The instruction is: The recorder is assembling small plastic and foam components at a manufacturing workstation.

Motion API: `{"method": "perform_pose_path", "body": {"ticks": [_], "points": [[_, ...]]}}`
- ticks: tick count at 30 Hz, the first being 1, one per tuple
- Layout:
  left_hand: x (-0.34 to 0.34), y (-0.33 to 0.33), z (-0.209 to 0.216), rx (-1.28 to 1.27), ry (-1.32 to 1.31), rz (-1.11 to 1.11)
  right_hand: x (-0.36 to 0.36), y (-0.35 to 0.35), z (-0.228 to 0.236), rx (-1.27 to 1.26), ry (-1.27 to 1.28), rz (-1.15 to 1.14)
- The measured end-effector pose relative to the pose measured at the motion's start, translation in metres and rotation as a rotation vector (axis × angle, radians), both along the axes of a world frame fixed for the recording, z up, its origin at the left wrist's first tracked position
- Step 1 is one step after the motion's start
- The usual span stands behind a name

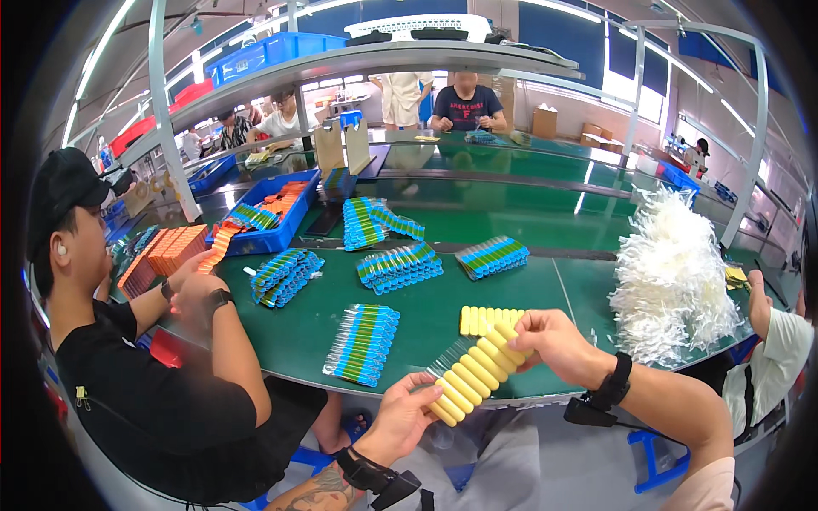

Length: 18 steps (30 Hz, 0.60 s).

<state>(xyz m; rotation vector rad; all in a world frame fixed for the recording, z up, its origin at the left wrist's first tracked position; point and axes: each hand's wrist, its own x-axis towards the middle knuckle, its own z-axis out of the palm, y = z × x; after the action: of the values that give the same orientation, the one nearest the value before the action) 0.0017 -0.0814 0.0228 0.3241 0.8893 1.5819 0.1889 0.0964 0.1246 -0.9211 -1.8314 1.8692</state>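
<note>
Between my two hands, above the near edge of the table, is a slanting row of yellow rounded cylinders [470,376], side by side, with clear plastic along its upper left side. My left hand [406,417] is closed on the lower left end, thumb on top. My right hand [552,342] pinches the upper right end. Just behind lies another row of yellow cylinders [477,320] on the green table [545,294]. To the left of my hands rests a bundle of blue-and-green sticks [365,343] in clear plastic.
More blue-and-green bundles [397,266] lie farther back. At right stands a tall heap of white, clear-edged strips [669,281]. A co-worker at left [145,366] handles an orange strip [220,247] beside a blue bin [294,223]. A shelf [409,58] spans overhead; another person's arm [758,307] is at right.
</note>
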Motion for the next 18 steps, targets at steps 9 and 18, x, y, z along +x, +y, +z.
{"method": "perform_pose_path", "body": {"ticks": [9,18], "points": [[-0.007,0.016,-0.011,0.012,0.897,0.005,0.046,-0.015,-0.041,0.155,-0.229,0.083],[-0.008,0.066,0.004,0.131,1.513,0.092,0.056,-0.001,-0.057,0.498,-0.368,0.098]]}}
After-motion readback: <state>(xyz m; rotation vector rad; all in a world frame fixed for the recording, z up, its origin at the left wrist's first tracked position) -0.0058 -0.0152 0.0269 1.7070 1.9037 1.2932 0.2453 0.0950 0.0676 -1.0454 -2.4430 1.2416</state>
